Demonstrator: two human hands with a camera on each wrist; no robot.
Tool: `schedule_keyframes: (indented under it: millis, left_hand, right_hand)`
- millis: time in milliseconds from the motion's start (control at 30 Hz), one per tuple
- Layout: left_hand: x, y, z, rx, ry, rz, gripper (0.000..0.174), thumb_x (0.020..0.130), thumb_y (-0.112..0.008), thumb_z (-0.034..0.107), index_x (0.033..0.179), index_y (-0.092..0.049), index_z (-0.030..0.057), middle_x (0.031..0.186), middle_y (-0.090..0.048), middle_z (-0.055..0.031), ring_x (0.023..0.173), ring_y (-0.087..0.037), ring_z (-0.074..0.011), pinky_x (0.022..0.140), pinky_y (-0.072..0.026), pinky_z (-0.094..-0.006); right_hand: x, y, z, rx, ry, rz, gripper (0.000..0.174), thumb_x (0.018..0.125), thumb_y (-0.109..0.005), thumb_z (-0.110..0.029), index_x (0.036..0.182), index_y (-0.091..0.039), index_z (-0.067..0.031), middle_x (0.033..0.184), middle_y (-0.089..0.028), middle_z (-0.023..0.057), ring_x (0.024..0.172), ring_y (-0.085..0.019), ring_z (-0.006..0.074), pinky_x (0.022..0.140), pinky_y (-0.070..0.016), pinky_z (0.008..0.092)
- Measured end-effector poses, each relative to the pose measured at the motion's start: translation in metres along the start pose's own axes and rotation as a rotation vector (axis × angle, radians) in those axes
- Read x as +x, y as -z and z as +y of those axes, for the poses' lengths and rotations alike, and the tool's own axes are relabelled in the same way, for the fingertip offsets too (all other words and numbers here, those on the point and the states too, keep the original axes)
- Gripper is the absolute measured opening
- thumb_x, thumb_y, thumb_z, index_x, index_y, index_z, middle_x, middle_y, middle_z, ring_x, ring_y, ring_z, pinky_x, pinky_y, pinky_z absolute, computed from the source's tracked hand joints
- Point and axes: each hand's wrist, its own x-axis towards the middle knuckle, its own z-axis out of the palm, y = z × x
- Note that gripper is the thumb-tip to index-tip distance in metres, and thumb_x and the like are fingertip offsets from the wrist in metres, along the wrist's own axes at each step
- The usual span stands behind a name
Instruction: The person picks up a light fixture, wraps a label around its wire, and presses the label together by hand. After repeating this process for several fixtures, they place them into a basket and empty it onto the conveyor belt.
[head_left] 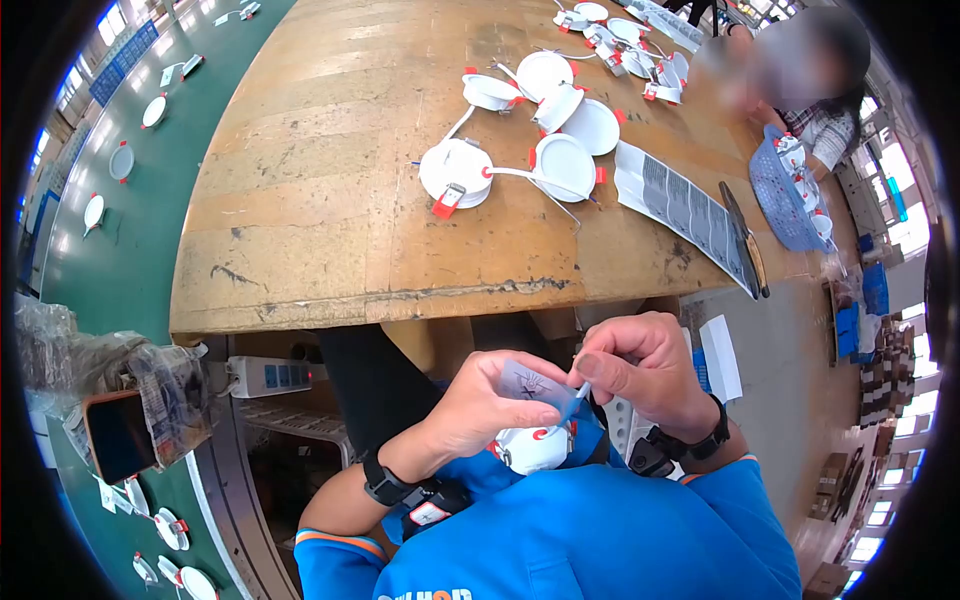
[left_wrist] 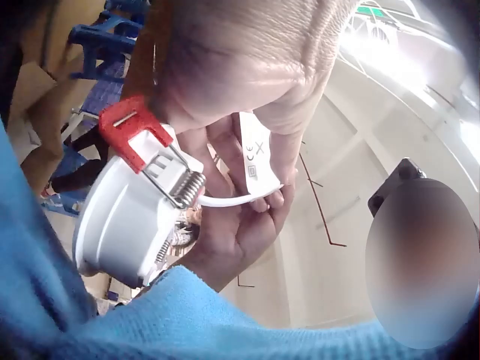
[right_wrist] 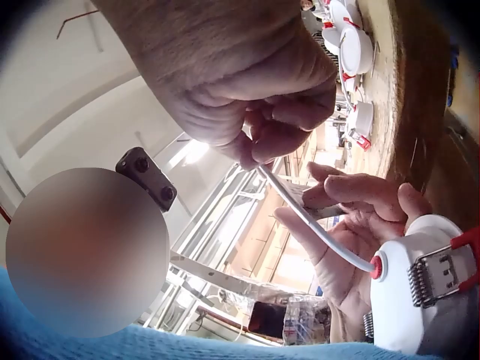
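A white round downlight (head_left: 535, 450) hangs close against the blue shirt, below both hands. Red-tipped spring clips (left_wrist: 135, 131) stand out from its side. From a red grommet on its back, a white cable (right_wrist: 307, 221) runs up to my right hand (head_left: 645, 370), which pinches it between thumb and fingertips. My left hand (head_left: 465, 405) holds a thin printed label (head_left: 528, 382) between thumb and fingers, beside the cable. CE and crossed marks show on the label in the left wrist view. The fingertips of both hands are close together.
The wooden table (head_left: 320, 200) ahead bears several downlights (head_left: 455, 172), a printed sheet (head_left: 685, 215) and a knife-like tool (head_left: 745, 240). A person reaches near a blue basket (head_left: 785, 200) at right. A phone (head_left: 120, 435) and power strip (head_left: 270, 375) are at left, by a green surface (head_left: 150, 250).
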Motion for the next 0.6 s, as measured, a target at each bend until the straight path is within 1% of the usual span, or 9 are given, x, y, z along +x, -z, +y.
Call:
schedule_keyframes:
  millis: [167, 267, 400, 500, 600]
  left_hand:
    - [0.0032, -0.0062, -0.0042, 0.041, -0.020, -0.019, 0.016, 0.070, -0.071, 0.007, 0.082, -0.066, -0.0018, 0.080, -0.062, -0.0057, 0.072, -0.059, -0.0115, 0.064, -0.0469, -0.0224]
    - [0.0034, -0.0071, -0.0051, 0.055, -0.031, -0.024, 0.014, 0.072, -0.071, 0.010, 0.080, -0.066, -0.0016, 0.076, -0.060, -0.0043, 0.069, -0.057, -0.0101, 0.062, -0.0457, -0.0223]
    - [0.0034, -0.0042, -0.0080, 0.061, -0.015, -0.022, 0.016, 0.073, -0.071, 0.011, 0.081, -0.066, -0.0023, 0.076, -0.060, -0.0046, 0.069, -0.056, -0.0093, 0.061, -0.0447, -0.0217]
    - [0.0029, -0.0033, -0.0092, 0.052, -0.024, -0.030, 0.016, 0.074, -0.070, 0.011, 0.081, -0.066, -0.0022, 0.076, -0.060, -0.0042, 0.069, -0.056, -0.0090, 0.060, -0.0442, -0.0214]
    - [0.0026, -0.0034, -0.0097, 0.030, -0.030, -0.028, 0.016, 0.074, -0.070, 0.011, 0.081, -0.065, -0.0021, 0.076, -0.060, -0.0039, 0.068, -0.055, -0.0089, 0.060, -0.0440, -0.0214]
  right_hand:
    - [-0.0022, 0.0017, 0.0037, -0.039, 0.009, -0.018, 0.024, 0.084, -0.061, -0.023, 0.079, -0.063, 0.0008, 0.065, -0.062, 0.0029, 0.059, -0.055, 0.0032, 0.049, -0.0401, 0.0156]
    - [-0.0033, 0.0024, 0.0046, -0.056, 0.016, -0.022, 0.023, 0.084, -0.061, -0.022, 0.079, -0.063, 0.0006, 0.064, -0.061, 0.0024, 0.058, -0.054, 0.0028, 0.049, -0.0395, 0.0159]
    - [-0.0032, 0.0023, 0.0076, -0.050, 0.023, -0.021, 0.023, 0.084, -0.061, -0.022, 0.078, -0.064, 0.0003, 0.063, -0.061, 0.0020, 0.057, -0.052, 0.0025, 0.048, -0.0387, 0.0164]
    - [-0.0025, -0.0008, 0.0051, -0.075, 0.018, 0.010, 0.022, 0.082, -0.061, -0.017, 0.071, -0.063, 0.0010, 0.061, -0.059, 0.0053, 0.050, -0.051, 0.0057, 0.045, -0.0362, 0.0192]
    - [-0.0014, -0.0009, 0.0051, -0.095, 0.026, 0.004, 0.022, 0.082, -0.061, -0.018, 0.070, -0.063, 0.0010, 0.060, -0.059, 0.0054, 0.050, -0.050, 0.0058, 0.045, -0.0361, 0.0193]
